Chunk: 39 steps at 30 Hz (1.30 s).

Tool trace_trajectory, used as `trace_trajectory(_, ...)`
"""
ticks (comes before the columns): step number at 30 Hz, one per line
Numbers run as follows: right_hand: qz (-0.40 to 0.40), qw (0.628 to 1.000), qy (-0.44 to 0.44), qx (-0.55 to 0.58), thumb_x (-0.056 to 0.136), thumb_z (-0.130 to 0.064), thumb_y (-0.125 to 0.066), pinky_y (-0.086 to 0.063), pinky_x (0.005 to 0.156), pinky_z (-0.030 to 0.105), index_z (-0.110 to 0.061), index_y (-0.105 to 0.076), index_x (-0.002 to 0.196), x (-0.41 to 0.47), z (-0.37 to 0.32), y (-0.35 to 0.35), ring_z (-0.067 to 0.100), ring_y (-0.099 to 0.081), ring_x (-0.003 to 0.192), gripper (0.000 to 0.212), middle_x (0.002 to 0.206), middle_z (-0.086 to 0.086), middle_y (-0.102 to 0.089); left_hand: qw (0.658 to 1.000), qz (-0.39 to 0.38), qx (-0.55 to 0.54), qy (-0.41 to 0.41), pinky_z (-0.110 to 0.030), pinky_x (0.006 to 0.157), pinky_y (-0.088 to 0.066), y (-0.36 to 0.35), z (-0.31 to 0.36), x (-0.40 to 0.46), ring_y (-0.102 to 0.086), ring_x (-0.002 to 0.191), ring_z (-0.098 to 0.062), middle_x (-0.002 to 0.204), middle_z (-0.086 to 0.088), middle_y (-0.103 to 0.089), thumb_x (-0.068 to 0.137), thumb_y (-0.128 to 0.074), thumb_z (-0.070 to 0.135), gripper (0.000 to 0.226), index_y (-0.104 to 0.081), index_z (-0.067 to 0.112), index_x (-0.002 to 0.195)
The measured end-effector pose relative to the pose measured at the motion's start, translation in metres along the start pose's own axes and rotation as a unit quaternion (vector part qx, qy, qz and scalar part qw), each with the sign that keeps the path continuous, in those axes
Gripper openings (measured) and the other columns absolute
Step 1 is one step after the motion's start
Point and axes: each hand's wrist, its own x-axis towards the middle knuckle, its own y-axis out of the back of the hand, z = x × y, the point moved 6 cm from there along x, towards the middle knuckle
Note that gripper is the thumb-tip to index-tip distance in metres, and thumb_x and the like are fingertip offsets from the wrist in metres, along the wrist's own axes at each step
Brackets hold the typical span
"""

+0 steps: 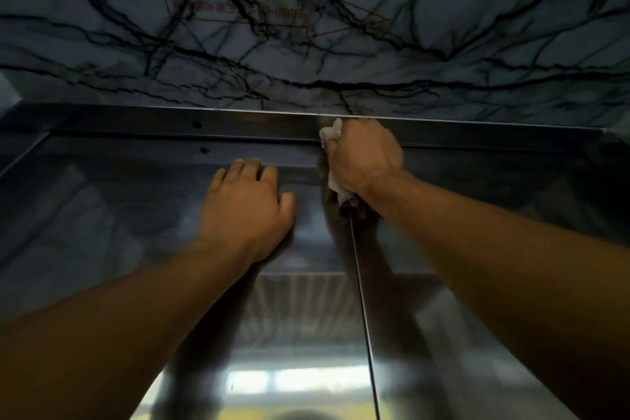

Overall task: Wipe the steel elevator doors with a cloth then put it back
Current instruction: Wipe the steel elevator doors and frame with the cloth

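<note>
In the head view, both bare forearms reach up to the top of the steel elevator doors [191, 215]. The right hand [363, 160] is curled round a white cloth [335, 181] and presses it against the steel at the very top of the seam [363, 310] where the two door panels meet. One bunched end of the cloth sticks out above the fist, touching the dark steel header bar [170, 123] that runs across the top edge of the doors; the other end hangs out below the wrist, over the seam. The left hand [247, 204] holds nothing and rests on the left panel just beside the seam, its fingers loosely bent with the tips near the panel's top edge.

To either side of the hands the door panels run bare out to the frame corners, and the lower door surface reflects bright window light. Above the header is a dark marble wall [477, 10] with black veining. Faint reddish writing inside a thin outline sits on it, too blurred to read.
</note>
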Motion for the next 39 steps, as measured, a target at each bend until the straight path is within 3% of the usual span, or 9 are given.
trace_trajectory(3, -0.009, 0.999, -0.007, 0.041, 0.098, -0.045, -0.036, -0.043, 0.091, 0.045, -0.019, -0.066, 0.109, -0.006, 0.003, -0.010, 0.028, -0.060, 0.104, 0.041, 0.114, 0.006, -0.063, 1.000, -0.014, -0.014, 0.014, -0.050, 0.110, -0.036, -0.002, 0.002, -0.001, -0.045, 0.129, -0.030, 0.137, -0.011, -0.053, 0.082, -0.016, 0.047, 0.069, -0.053, 0.014, 0.130)
trace_trajectory(8, -0.048, 0.995, 0.004, 0.090, 0.099, -0.052, -0.026, -0.035, 0.103, 0.045, -0.026, -0.057, 0.132, -0.014, 0.015, -0.023, 0.027, -0.051, 0.123, 0.052, 0.135, 0.005, -0.055, 0.995, -0.065, -0.014, 0.077, -0.055, 0.118, -0.019, -0.011, 0.011, -0.006, -0.023, 0.146, -0.031, 0.158, -0.014, -0.029, 0.093, -0.027, 0.047, 0.064, -0.034, 0.015, 0.148)
trace_trajectory(14, -0.069, 0.992, 0.015, 0.102, 0.102, -0.040, -0.032, -0.033, 0.109, 0.045, -0.020, -0.051, 0.138, -0.018, 0.015, -0.027, 0.031, -0.041, 0.129, 0.045, 0.142, 0.009, -0.043, 0.992, -0.095, -0.034, 0.080, -0.059, 0.120, -0.006, -0.011, 0.055, -0.028, -0.006, 0.151, -0.032, 0.162, -0.019, -0.012, 0.095, -0.022, 0.051, 0.065, -0.022, 0.019, 0.153)
trace_trajectory(18, -0.083, 0.990, 0.029, 0.114, 0.102, -0.035, -0.035, -0.035, 0.105, 0.043, -0.019, -0.051, 0.138, -0.027, 0.014, -0.025, 0.032, -0.042, 0.126, 0.043, 0.138, 0.011, -0.045, 0.979, 0.009, -0.171, 0.111, -0.054, 0.117, -0.023, 0.005, 0.066, -0.043, -0.037, 0.137, -0.035, 0.146, -0.022, -0.042, 0.089, -0.027, 0.041, 0.060, -0.045, 0.009, 0.136)
trace_trajectory(22, -0.091, 0.988, 0.058, 0.110, 0.100, -0.032, -0.043, -0.035, 0.107, 0.042, -0.015, -0.050, 0.137, -0.042, 0.015, -0.018, 0.033, -0.040, 0.128, 0.042, 0.140, 0.013, -0.042, 0.910, 0.079, -0.351, 0.207, -0.037, 0.107, -0.033, 0.022, 0.065, -0.036, -0.045, 0.129, -0.028, 0.142, -0.014, -0.050, 0.097, -0.034, 0.028, 0.046, -0.047, 0.013, 0.139)
trace_trajectory(26, -0.076, 0.987, 0.108, 0.089, 0.098, -0.031, -0.052, -0.031, 0.114, 0.037, -0.016, -0.045, 0.141, -0.056, 0.018, -0.018, 0.026, -0.039, 0.133, 0.046, 0.143, 0.010, -0.042, 0.895, 0.071, -0.418, 0.136, -0.025, 0.104, -0.036, 0.028, 0.092, -0.033, -0.050, 0.123, -0.010, 0.139, 0.003, -0.056, 0.101, -0.033, 0.032, 0.041, -0.053, 0.026, 0.137)
trace_trajectory(32, -0.039, 0.991, 0.080, 0.104, 0.097, -0.032, -0.050, -0.024, 0.119, 0.034, -0.021, -0.040, 0.143, -0.077, 0.017, -0.037, 0.022, -0.034, 0.139, 0.048, 0.147, 0.005, -0.041, 0.915, 0.048, -0.378, 0.135, -0.038, 0.121, -0.023, 0.024, 0.097, -0.043, -0.028, 0.144, -0.009, 0.158, 0.006, -0.032, 0.101, -0.034, 0.042, 0.048, -0.041, 0.029, 0.147)
trace_trajectory(36, -0.012, 0.994, 0.064, 0.086, 0.097, -0.028, -0.052, -0.020, 0.119, 0.032, -0.018, -0.039, 0.144, -0.101, 0.019, -0.028, 0.020, -0.036, 0.138, 0.050, 0.147, 0.004, -0.041, 0.923, -0.007, -0.380, 0.065, -0.039, 0.116, -0.033, 0.027, 0.100, -0.047, -0.046, 0.128, -0.008, 0.142, 0.004, -0.053, 0.098, -0.036, 0.038, 0.042, -0.053, 0.027, 0.135)
trace_trajectory(39, -0.029, 0.992, 0.050, 0.116, 0.098, -0.028, -0.050, -0.017, 0.121, 0.031, -0.017, -0.040, 0.146, -0.117, 0.017, -0.022, 0.020, -0.030, 0.141, 0.050, 0.151, 0.002, -0.036, 0.946, -0.036, -0.321, 0.025, -0.031, 0.115, -0.032, 0.031, 0.097, -0.057, -0.046, 0.130, -0.012, 0.143, 0.001, -0.053, 0.098, -0.034, 0.039, 0.045, -0.051, 0.024, 0.137)
